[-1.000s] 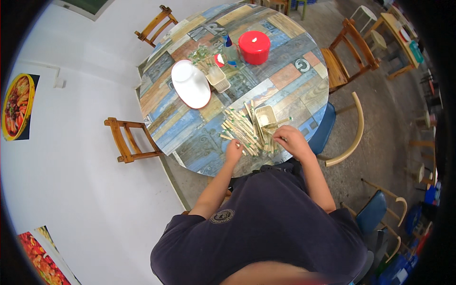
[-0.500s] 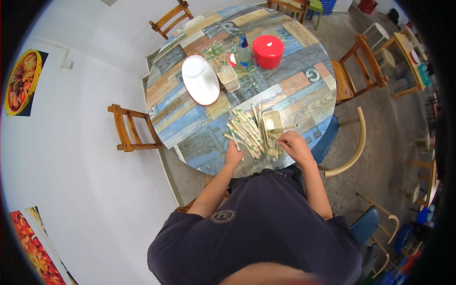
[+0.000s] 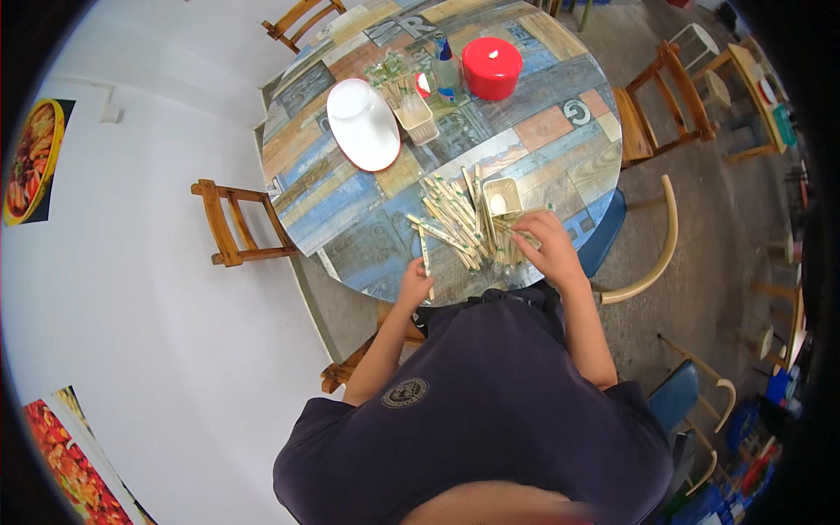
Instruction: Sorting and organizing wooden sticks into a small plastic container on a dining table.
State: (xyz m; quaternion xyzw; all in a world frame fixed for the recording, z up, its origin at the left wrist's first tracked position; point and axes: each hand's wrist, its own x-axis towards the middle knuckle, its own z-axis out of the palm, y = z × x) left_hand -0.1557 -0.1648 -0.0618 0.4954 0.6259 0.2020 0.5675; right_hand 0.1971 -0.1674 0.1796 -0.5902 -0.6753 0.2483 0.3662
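Note:
A loose pile of wrapped disposable chopsticks (image 3: 455, 214), pale with green marks, lies near the table's front edge. At the pile's left side, my left hand (image 3: 417, 284) is closed around the lower part of one wrapped pair of chopsticks (image 3: 425, 248), which points away from me. My right hand (image 3: 549, 247) hovers over the pile's right side with thumb and fingers pinched together. What sits between those fingertips, if anything, is too small to make out. Just beyond that hand stands a small cream basket (image 3: 502, 198) with something white inside.
Farther back on the round patchwork-patterned table (image 3: 341, 236) are a white oval dish (image 3: 367, 131), another cream basket (image 3: 418, 127) holding sticks, a glass bottle (image 3: 446, 74) and a red lidded pot (image 3: 492, 70). Wooden chairs (image 3: 232, 223) and a blue-seated chair (image 3: 605, 232) surround it.
My left hand has drawn left, away from the pile, and the chopsticks in it now stand out clearly. My right hand stays over the pile's right side. The whole view has shifted slightly.

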